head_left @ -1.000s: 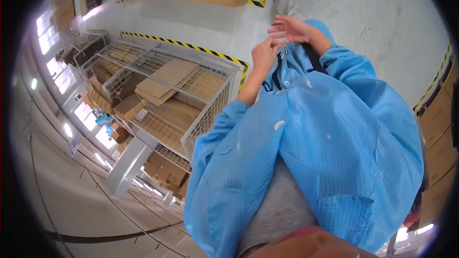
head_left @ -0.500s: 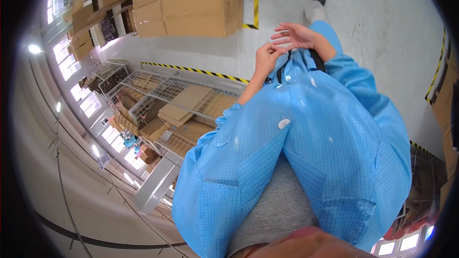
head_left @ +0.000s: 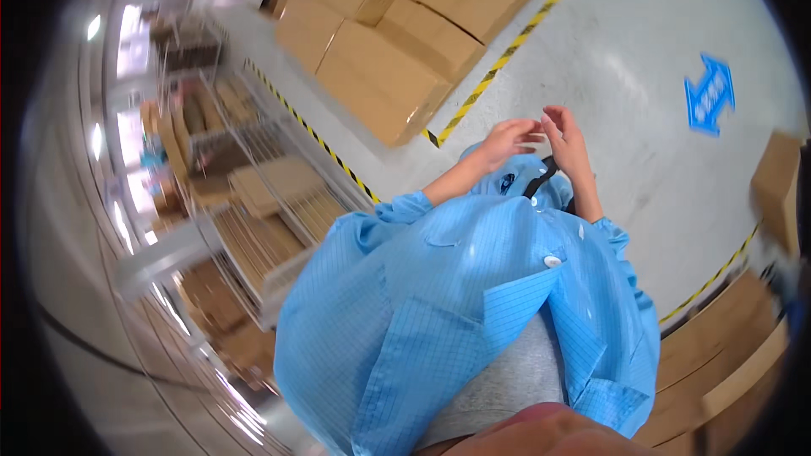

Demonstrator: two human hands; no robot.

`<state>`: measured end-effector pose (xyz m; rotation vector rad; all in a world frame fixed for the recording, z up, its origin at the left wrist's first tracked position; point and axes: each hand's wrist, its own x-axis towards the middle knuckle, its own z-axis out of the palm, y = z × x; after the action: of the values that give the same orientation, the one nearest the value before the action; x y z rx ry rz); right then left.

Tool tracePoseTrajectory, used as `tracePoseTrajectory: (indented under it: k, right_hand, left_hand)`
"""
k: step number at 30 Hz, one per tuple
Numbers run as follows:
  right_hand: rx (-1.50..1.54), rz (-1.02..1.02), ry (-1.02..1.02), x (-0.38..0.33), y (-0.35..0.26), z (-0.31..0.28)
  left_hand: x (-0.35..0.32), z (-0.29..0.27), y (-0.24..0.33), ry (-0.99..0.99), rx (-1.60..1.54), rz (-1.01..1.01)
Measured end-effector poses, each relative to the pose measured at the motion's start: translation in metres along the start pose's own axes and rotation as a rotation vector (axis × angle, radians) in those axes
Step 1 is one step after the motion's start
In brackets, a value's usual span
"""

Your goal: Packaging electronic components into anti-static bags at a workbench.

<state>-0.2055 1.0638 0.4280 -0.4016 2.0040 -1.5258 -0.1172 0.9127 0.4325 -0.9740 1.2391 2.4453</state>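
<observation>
In front of my waist, my left hand point(head_left: 509, 140) reaches inward with its fingers stretched out and loosely apart. Facing it is my right hand point(head_left: 568, 142), its fingers raised and slightly bent, thumb toward the left fingertips. The fingertips overlap in view; whether they touch, I cannot tell. Nothing shows in either hand. Both arms wear the sleeves of a light blue checked work coat point(head_left: 431, 262) with white buttons. Just below the hands, a black strap point(head_left: 542, 179) lies against the blue cloth.
Large cardboard boxes point(head_left: 384, 76) stand ahead on the left, behind yellow-black floor tape point(head_left: 498, 67). Wire racks point(head_left: 270, 177) with flat cardboard line the left. A blue arrow sign point(head_left: 710, 95) marks the grey floor. More cardboard boxes point(head_left: 718, 346) stand at the right.
The view has turned, so the stacked boxes appear nearer the middle and the floor arrow has come into view. My right hand has turned upward; my left fingers have gone from pinched to stretched.
</observation>
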Motion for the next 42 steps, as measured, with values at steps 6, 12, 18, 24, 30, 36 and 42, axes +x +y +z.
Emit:
tracePoseTrajectory:
  k: [6,12,18,24,30,36,42]
  right_hand:
    - [0.138,-0.074,-0.089,0.150,-0.071,-0.024]
    - [0.091,-0.202,-0.080,0.293,-0.109,-0.076]
    - [-0.168,-0.177,0.101,0.410,-0.160,-0.184]
    - [-0.040,-0.143,0.268,0.528,-0.125,-0.333]
    - [0.001,0.051,0.236,0.645,-0.157,-0.449]
    - [-0.185,-0.087,-0.188,0.863,-0.268,-0.461]
    - [-0.528,-0.340,-0.613,1.081,-0.376,-0.417]
  left_hand:
    - [0.065,0.054,0.093,-0.163,-0.300,0.015]
    - [0.153,0.098,0.221,-0.374,0.007,0.098]
    - [0.295,0.181,0.328,-0.582,-0.012,0.048]
    - [0.458,0.277,0.390,-0.784,0.093,-0.006]
    - [0.594,0.341,0.496,-0.937,0.200,-0.180]
    - [0.681,0.318,0.639,-0.662,0.034,-0.045]
    - [0.798,0.260,0.756,-0.498,-0.433,0.201]
